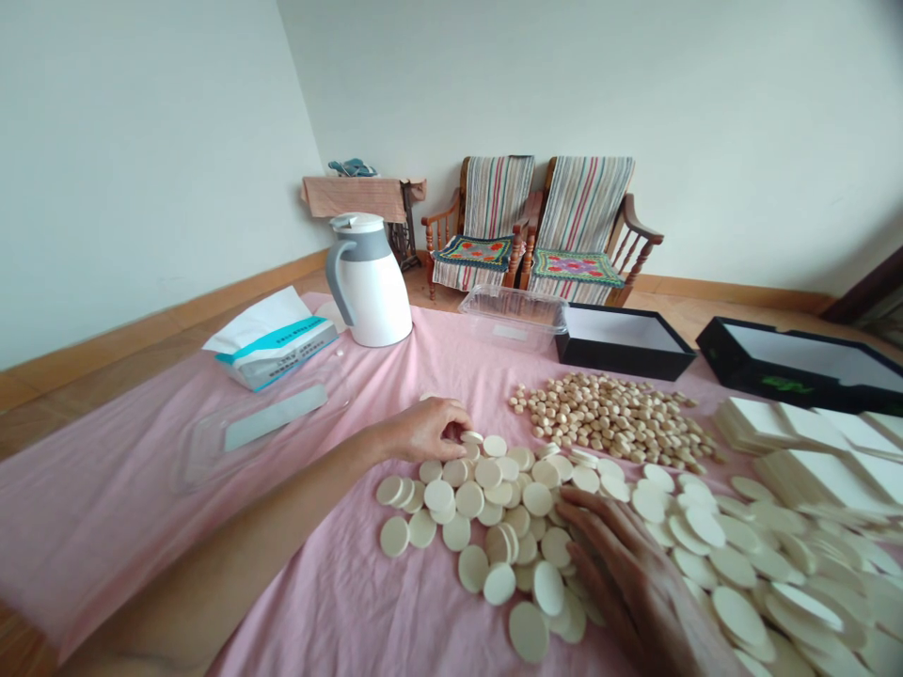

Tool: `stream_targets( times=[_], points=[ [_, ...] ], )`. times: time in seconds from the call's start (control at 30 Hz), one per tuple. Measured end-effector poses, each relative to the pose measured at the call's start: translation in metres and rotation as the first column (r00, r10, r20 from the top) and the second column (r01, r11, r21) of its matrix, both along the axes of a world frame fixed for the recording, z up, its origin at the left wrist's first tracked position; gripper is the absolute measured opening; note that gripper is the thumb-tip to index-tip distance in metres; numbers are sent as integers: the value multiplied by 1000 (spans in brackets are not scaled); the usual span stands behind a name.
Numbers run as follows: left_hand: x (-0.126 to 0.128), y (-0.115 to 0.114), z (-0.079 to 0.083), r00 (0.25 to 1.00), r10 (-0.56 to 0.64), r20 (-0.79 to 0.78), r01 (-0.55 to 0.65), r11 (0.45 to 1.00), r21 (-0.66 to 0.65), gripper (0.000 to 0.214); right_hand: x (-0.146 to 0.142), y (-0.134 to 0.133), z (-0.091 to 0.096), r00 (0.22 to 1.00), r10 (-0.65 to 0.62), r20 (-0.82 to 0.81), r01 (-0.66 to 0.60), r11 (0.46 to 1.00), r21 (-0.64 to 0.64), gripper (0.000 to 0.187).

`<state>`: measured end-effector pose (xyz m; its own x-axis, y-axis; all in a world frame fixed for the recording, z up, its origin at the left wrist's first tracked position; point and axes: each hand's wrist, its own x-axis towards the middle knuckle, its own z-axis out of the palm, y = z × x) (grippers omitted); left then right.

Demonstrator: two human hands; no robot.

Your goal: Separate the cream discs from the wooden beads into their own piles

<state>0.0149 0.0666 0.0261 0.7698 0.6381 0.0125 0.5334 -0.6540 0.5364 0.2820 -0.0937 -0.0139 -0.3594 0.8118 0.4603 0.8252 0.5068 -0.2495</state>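
Many thin, pale round wooden discs [489,473] lie in a loose, overlapping pile on the pink cloth. At the pile's far left edge, my left hand [427,428] rests with its fingers curled and the fingertips close to the thumb, beside a few discs. What is between those fingertips, if anything, is hidden. Flat and stretched out, my right hand [627,555] lies over the discs in the middle, its fingertips touching some of them. A second spread of larger-looking discs [737,611] is to the right of this hand.
Small wooden pieces [613,418] are heaped behind the discs. Stacked pale square sheets [825,480] stand right, with black boxes [625,353] and a clear plastic container [512,315] behind. A white jug [381,291], tissue pack [278,343] and clear lid [261,428] are left.
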Motion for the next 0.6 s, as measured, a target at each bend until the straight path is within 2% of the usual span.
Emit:
stream_targets(
  times=[0.07, 0.13, 0.2, 0.27, 0.33, 0.43, 0.5, 0.6],
  points=[
    [0, 1, -3, 1000, 20, 16, -20, 999, 29, 15, 0, 0, 0, 1000, 2, 9, -2, 1000, -1, 30],
    [0, 2, -3, 995, 89, 48, -93, 993, 71, 15, 0, 1, 1, 1000, 1, 23, -1, 1000, 3, 30],
    [0, 2, -3, 976, 199, 84, -210, 965, 157, 17, 0, 1, 1, 999, -5, 33, 5, 1000, -3, 30],
    [-1, 2, -1, 965, 246, 90, -261, 933, 249, 16, 1, 0, 1, 999, -10, 33, 11, 1000, -11, 30],
    [-2, 2, 1, 977, 204, 57, -212, 941, 264, 16, 1, 0, 0, 999, -14, 31, 14, 1000, -18, 31],
    [-5, 3, 2, 989, 143, 25, -145, 971, 189, 28, 1, 0, -1, 999, -18, 31, 19, 1000, -22, 31],
    [-5, 5, 1, 987, 156, 27, -159, 972, 174, 27, 1, 0, -1, 999, -20, 37, 20, 999, -25, 30],
    [-2, 5, -5, 984, 174, 38, -178, 959, 219, 21, 1, 0, -1, 999, -13, 37, 14, 1000, -28, 30]
  ],
)
